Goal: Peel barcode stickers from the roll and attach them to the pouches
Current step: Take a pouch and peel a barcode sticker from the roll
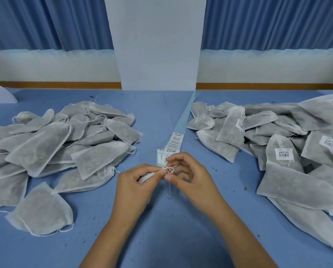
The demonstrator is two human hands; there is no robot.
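My left hand (136,182) grips the neck of a white pouch (145,178), which is mostly hidden under the fingers. My right hand (185,171) pinches that pouch's white drawstring (168,169), which is looped between the fingertips with a loose end hanging down. Just behind the hands lies the strip of barcode stickers (173,146) on its pale blue backing, running away across the blue table (161,219). A pile of unlabelled pouches (65,144) lies on the left. A pile of pouches bearing barcode stickers (281,140) lies on the right.
A white pillar (157,45) stands behind the table's far edge, with blue curtains on either side. Small dark crumbs are scattered over the tablecloth. A single pouch (41,211) lies near the front left.
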